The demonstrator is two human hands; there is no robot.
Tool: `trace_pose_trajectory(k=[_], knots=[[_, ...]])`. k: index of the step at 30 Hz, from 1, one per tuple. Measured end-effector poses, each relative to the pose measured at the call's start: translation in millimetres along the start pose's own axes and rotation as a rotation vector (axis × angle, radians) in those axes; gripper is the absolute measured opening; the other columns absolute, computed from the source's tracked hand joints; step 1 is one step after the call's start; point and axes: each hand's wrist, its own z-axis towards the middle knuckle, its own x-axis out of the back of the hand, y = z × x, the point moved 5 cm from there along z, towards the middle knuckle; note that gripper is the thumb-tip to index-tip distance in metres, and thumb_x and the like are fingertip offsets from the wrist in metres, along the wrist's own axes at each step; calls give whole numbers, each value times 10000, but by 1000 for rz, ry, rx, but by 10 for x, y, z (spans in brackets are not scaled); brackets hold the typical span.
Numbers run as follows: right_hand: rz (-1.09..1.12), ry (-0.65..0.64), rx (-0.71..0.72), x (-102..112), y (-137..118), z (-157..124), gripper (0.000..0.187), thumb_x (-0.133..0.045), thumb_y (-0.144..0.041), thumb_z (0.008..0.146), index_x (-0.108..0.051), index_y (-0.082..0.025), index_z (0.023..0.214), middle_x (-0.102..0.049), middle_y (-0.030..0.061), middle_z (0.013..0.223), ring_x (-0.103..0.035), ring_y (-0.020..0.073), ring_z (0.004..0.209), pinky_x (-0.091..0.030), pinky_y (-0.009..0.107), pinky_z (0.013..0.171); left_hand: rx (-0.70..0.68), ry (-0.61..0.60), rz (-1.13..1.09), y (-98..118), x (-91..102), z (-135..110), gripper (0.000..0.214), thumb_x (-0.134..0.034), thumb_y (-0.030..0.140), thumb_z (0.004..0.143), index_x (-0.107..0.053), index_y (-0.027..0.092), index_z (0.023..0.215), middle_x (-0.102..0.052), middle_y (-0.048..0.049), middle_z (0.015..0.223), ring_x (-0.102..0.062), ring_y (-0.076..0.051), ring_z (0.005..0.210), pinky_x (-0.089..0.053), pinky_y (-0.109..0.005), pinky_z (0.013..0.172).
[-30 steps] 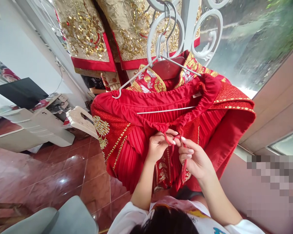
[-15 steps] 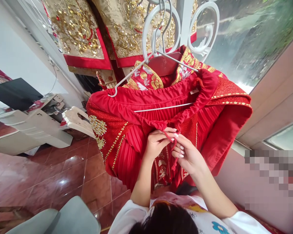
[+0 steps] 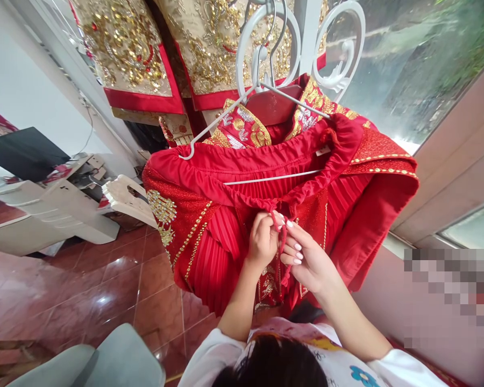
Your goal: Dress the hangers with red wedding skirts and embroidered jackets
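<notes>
A red pleated skirt (image 3: 221, 228) with gold beaded trim hangs from a white wire hanger (image 3: 221, 117). Its gathered waistband (image 3: 210, 172) faces up toward me. At the front of the waistband, my left hand (image 3: 264, 236) is closed, its fingertips pinching the red drawstring (image 3: 283, 244). My right hand (image 3: 308, 255) pinches the same cord just to the right, thumb and forefinger together and the other fingers curled. The fingertips of both hands nearly meet. The cord's knotted end dangles below them. Behind the skirt, a red jacket (image 3: 250, 126) with gold and silver embroidery shows its collar.
Gold-sequined garments (image 3: 125, 48) with red hems hang behind. White scrolled metalwork (image 3: 361, 40) stands before the window. To the left are a sewing table (image 3: 84, 215), a dark monitor (image 3: 24, 153) and a white chair (image 3: 123, 199). A pale green chair (image 3: 125, 355) stands at lower left.
My left hand has shifted slightly right, and its fingers have curled more tightly at the drawstring. My right hand stays nearly in place, still pinching the cord.
</notes>
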Motion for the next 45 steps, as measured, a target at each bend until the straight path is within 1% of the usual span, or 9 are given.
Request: trace_pose_trajectory(k=[9,14,17,20,24,28,34,39,45], knots=[[-402,123,303,108,-133,-60,277,-782,-362,636,-655,-155,770,-352,-82,471,-239,19,413,-214,154,367,-22,174,128,118,34,-31,111,-417,219,919,-526,205,939,-552,-68,916,-562,-170,887,-469,-306,814],[-810,182,576,93,-282,-92,270,-738,-303,689,-692,-166,917,-437,-48,563,-360,58,530,-312,196,488,247,137,-39,-54,135,-109,97,-514,265,890,-586,204,912,-622,-42,877,-611,-135,766,-520,-255,696],[-819,128,539,83,-274,-54,410,-726,-301,699,-646,-185,1084,-420,-68,541,-344,60,507,-300,195,480,428,104,-202,-91,134,-163,138,-573,300,858,-616,189,927,-654,-26,867,-600,-95,618,-501,-193,514],[-774,59,479,67,-238,-18,354,-715,-318,711,-663,-181,1034,-542,-33,617,-368,58,498,-303,196,464,506,115,-296,-66,146,-189,144,-595,299,843,-629,180,917,-646,0,768,-572,-75,556,-482,-165,474],[-730,78,482,72,-224,-11,198,-725,-322,707,-681,-167,822,-569,-16,624,-346,47,464,-286,198,435,392,43,-142,33,197,-165,210,-538,222,874,-642,213,1057,-634,-27,904,-615,-100,766,-518,-177,639],[-694,90,491,80,-208,-18,201,-740,-318,700,-677,-172,822,-532,-33,598,-303,35,452,-256,189,419,267,19,24,128,241,-153,167,-523,164,867,-664,203,947,-614,-38,934,-597,-114,849,-510,-202,750],[-636,58,424,115,-183,-22,242,-724,-380,722,-629,-167,787,-419,-55,533,-307,35,440,-219,178,399,503,47,-435,54,146,-183,70,-584,235,825,-566,169,810,-563,-6,853,-554,-76,633,-490,-186,552],[-640,45,404,131,-200,-8,272,-709,-396,733,-582,-156,737,-368,-67,515,-281,30,430,-204,177,399,519,-40,-783,58,84,-159,137,-636,258,750,-555,150,724,-516,-10,882,-528,-79,645,-467,-201,555],[-694,21,449,136,-208,-32,246,-693,-369,747,-590,-148,728,-388,-66,491,-279,33,426,-217,190,411,573,-91,-794,39,66,-189,234,-701,252,695,-501,142,642,-502,-6,833,-489,-79,686,-447,-185,586]])
